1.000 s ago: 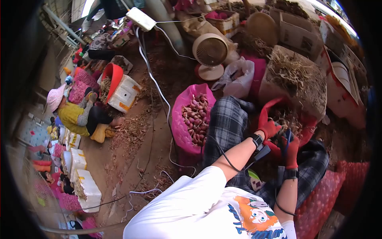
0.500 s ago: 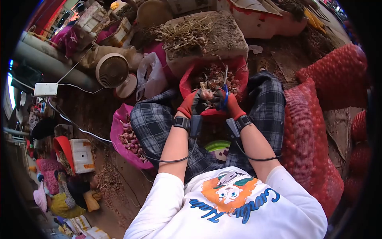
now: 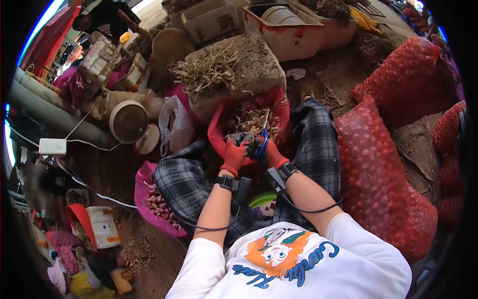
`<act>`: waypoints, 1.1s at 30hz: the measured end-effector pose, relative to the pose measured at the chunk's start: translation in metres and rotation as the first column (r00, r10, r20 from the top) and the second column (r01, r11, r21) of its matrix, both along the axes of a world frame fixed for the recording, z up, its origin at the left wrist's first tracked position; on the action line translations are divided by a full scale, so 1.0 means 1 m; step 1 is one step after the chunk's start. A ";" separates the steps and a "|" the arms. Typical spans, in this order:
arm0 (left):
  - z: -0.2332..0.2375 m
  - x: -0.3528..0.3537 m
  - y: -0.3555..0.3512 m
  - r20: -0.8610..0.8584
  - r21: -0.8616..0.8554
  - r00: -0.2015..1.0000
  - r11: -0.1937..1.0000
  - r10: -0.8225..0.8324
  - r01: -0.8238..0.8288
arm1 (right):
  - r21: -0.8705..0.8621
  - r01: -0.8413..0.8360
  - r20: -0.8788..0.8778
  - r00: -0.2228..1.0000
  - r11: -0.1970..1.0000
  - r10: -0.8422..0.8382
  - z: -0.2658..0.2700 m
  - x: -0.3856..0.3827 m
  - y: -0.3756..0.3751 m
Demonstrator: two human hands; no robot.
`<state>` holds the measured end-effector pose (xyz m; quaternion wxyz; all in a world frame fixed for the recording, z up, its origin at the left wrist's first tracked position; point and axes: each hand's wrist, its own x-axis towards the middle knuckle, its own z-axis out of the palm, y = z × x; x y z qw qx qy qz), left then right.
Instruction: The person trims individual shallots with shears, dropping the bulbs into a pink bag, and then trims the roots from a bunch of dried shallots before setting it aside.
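My right hand (image 3: pixel 273 153), in a red and dark glove, is closed around blue-handled scissors (image 3: pixel 262 142) whose blades point away over a red bag (image 3: pixel 216 133). My left hand (image 3: pixel 236 149), gloved alike, is curled shut beside it, close to the scissors' handle. Anything inside its fingers is hidden. Both hands are over the near edge of the red bag, which stands between my knees. Dry stalk and skin trimmings (image 3: pixel 248 118) lie in that bag. By my left knee, a pink bag (image 3: pixel 143 192) holds several purplish bulbs (image 3: pixel 160 205).
Beyond the red bag sits a soil-covered block (image 3: pixel 261 62) with dried stalks (image 3: pixel 209 70) on top. Full red mesh sacks (image 3: pixel 373 164) lie at my right. A fan (image 3: pixel 128 121), a white plastic bag (image 3: pixel 175 127) and a cable (image 3: pixel 94 188) are at my left.
The view has shifted, so the surroundings sit differently. The pale bulb seen at my left fingertips earlier is out of sight, and that hand is now curled shut. My right hand still holds the scissors.
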<state>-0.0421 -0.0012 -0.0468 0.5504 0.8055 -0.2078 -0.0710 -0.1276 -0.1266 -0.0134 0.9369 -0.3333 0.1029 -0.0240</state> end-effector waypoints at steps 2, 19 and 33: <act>0.039 -0.017 -0.009 0.067 0.021 0.996 0.998 0.051 -0.053 | 0.227 0.004 -0.044 0.999 0.974 0.006 -0.011 0.005 -0.001; 0.004 0.026 -0.001 -0.484 -0.426 0.869 0.840 0.103 -0.337 | -0.008 0.087 -0.115 0.990 0.996 -0.087 0.039 0.005 -0.003; 0.100 -0.003 -0.002 -0.483 -0.504 0.731 0.835 -0.483 0.219 | -0.064 -0.025 -0.059 0.998 0.998 0.022 0.056 0.005 -0.024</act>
